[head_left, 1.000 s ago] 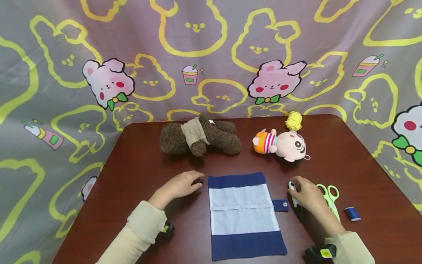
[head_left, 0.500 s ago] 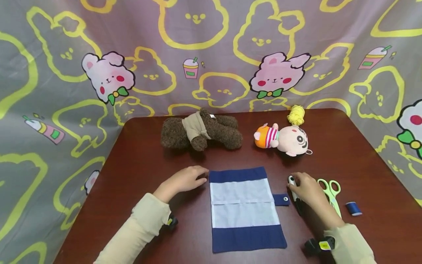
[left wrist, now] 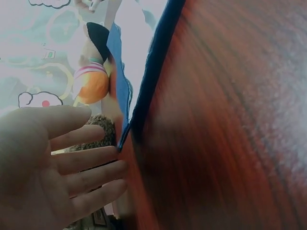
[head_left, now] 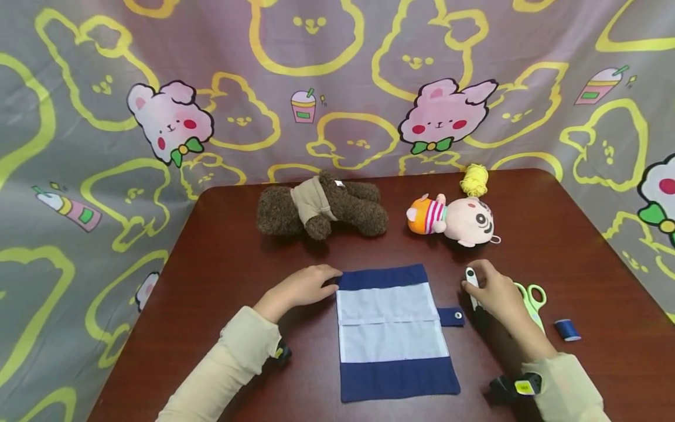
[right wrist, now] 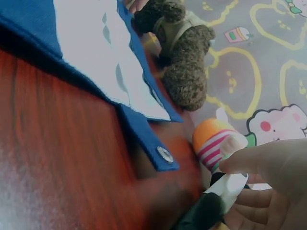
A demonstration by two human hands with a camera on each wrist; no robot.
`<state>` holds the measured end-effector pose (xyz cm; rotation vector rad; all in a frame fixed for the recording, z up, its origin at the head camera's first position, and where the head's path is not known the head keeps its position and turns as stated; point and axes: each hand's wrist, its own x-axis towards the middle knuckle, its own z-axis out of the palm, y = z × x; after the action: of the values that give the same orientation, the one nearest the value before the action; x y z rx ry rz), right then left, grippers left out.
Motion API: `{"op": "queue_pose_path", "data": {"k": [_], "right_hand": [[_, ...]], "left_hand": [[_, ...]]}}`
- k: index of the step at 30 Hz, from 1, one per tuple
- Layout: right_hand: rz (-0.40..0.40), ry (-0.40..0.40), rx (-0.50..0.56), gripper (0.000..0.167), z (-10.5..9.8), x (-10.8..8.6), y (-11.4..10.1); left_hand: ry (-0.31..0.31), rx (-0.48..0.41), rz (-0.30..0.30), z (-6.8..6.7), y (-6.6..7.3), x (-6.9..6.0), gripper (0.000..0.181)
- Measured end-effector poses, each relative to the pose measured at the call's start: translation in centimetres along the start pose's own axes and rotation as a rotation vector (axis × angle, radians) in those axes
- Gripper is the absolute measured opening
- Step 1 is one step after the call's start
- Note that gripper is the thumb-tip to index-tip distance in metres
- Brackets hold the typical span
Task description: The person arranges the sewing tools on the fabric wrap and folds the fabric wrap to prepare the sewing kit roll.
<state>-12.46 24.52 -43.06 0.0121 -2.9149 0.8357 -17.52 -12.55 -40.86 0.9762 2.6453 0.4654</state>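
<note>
A blue fabric roll-up pouch (head_left: 398, 375) with pale inner pockets lies spread on the table, its snap tab (head_left: 452, 317) pointing right. Fingertips of my left hand (head_left: 303, 287) are at its upper left corner; in the left wrist view the left hand (left wrist: 62, 167) has its fingers extended and holds nothing. Right of the tab, my right hand (head_left: 498, 293) pinches a slim white-and-black tool (head_left: 473, 287) between thumb and fingers. The right wrist view shows that tool's white part (right wrist: 232, 187) in the grip and its dark part pointing down; its exact kind is unclear.
Green-handled scissors (head_left: 535, 302) lie just beyond the right hand, partly hidden by it. A blue thread spool (head_left: 567, 330) is further right. At the back lie a brown teddy bear (head_left: 348, 208), a pink-headed plush doll (head_left: 464, 220) and yellow yarn (head_left: 474, 180).
My right hand has lifted the white-and-black tool slightly, moving it up and away from the pouch's tab. My left hand has moved right to the pouch's upper left corner.
</note>
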Motion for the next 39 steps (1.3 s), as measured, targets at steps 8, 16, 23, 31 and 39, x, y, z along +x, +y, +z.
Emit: {"op": "queue_pose_path", "data": {"k": [8, 16, 23, 31, 39], "right_hand": [[-0.068, 0.055, 0.125, 0.034, -0.3, 0.3, -1.7], [-0.047, -0.03, 0.338, 0.029, 0.4, 1.2, -4.0], [-0.02, -0.111, 0.528, 0.031, 2.3, 2.5, -6.5], [-0.011, -0.15, 0.695, 0.035, 4.3, 3.5, -9.4], [-0.047, -0.163, 0.77, 0.034, 5.6, 2.9, -10.8]], "left_hand": [[0.009, 0.007, -0.01, 0.2, 0.1, 0.0, 0.037], [0.027, 0.051, 0.026, 0.4, 0.8, -0.1, 0.035], [0.011, 0.046, 0.072, 0.9, 1.8, 0.1, 0.034], [-0.051, 0.105, 0.109, 2.0, 2.5, 0.4, 0.037], [-0.072, 0.115, 0.145, 3.0, 3.1, -0.2, 0.039]]}}
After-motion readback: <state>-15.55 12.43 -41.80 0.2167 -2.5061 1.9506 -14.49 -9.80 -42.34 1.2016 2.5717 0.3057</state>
